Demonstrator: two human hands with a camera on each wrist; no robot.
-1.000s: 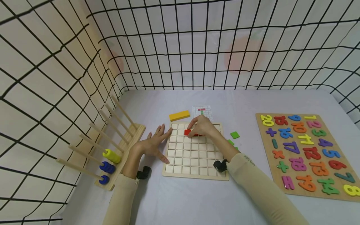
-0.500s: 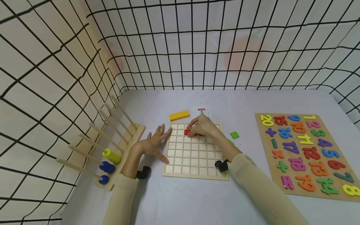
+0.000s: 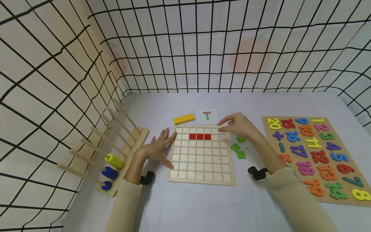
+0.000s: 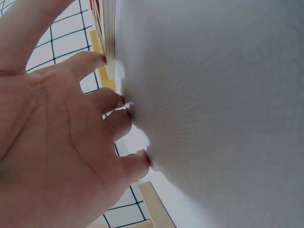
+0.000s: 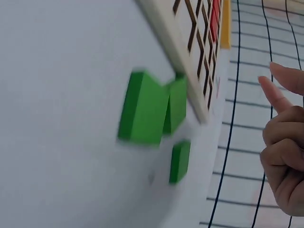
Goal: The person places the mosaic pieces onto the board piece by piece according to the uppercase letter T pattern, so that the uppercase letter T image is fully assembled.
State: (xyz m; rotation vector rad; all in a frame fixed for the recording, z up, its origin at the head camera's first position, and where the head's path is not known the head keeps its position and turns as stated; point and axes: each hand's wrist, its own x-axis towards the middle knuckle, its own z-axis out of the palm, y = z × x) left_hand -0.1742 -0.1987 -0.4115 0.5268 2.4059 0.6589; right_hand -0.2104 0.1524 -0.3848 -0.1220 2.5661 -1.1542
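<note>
Three red square tiles (image 3: 200, 136) sit side by side in the second row of a wooden grid board (image 3: 201, 183). My left hand (image 3: 155, 149) rests at the board's left edge with fingers spread, its thumb by the lower left corner. In the left wrist view, fingertips (image 4: 137, 164) press on the white cloth and one touches the board's side (image 4: 110, 38). Over the board's upper right corner hovers my right hand (image 3: 239, 125), with a gap between thumb and index finger and nothing in it. Below it, three green tiles (image 3: 241, 154) lie beside the board's right edge.
Behind the board lie a yellow bar (image 3: 184, 119) and a pattern card (image 3: 207, 116) showing a red and green T. To the left stands a peg rack (image 3: 139, 137) with yellow and blue rings. A number board (image 3: 292, 125) lies right. Black wire mesh (image 3: 197, 58) encloses the back and left.
My right hand has let go of the red tile, lifted off the row and moved right over the board's corner. All three red tiles now show. My left hand has stayed put.
</note>
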